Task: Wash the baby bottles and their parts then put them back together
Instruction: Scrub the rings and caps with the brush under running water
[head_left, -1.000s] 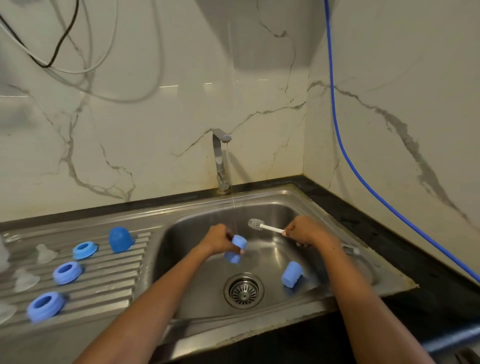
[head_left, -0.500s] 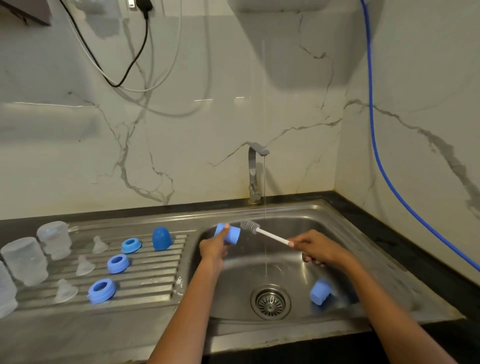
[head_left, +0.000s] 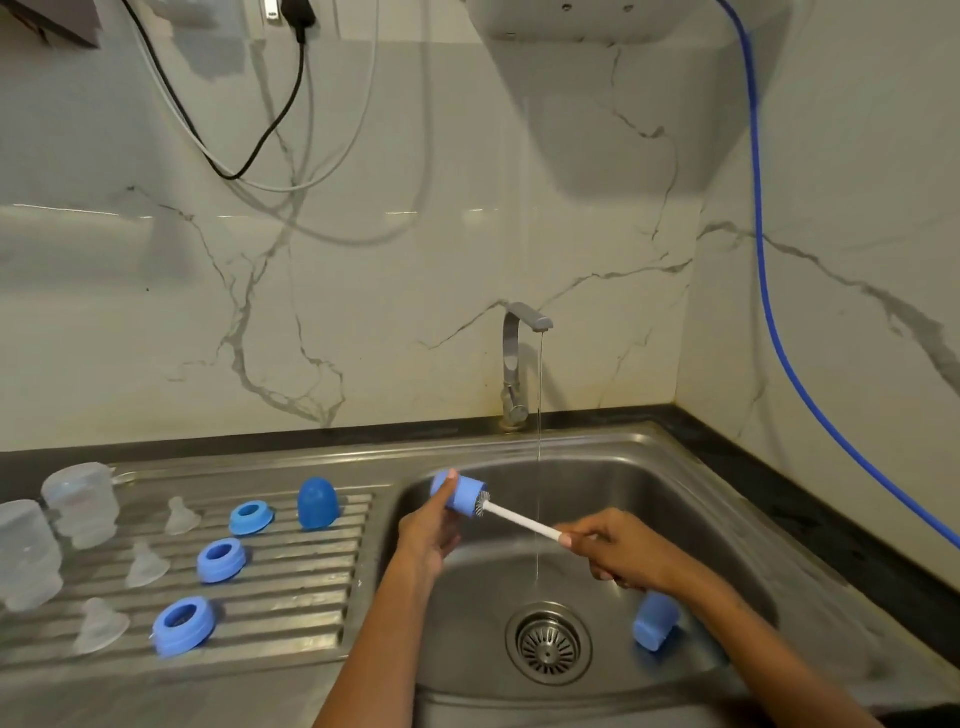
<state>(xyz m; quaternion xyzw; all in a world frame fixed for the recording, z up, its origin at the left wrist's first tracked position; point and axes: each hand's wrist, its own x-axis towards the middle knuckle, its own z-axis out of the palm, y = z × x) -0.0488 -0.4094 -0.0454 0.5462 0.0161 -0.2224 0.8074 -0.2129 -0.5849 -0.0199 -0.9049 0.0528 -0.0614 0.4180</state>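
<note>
Left hand (head_left: 427, 535) pinches the blue cap (head_left: 460, 496) at its sides — light, wet, likely slippery; right hand (head_left: 621, 553) grips the brush (head_left: 514, 517) by its stiff handle.

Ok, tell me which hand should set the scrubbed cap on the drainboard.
Left. The left hand already grips the blue cap and is nearer the drainboard; the right hand holds the brush.
</note>
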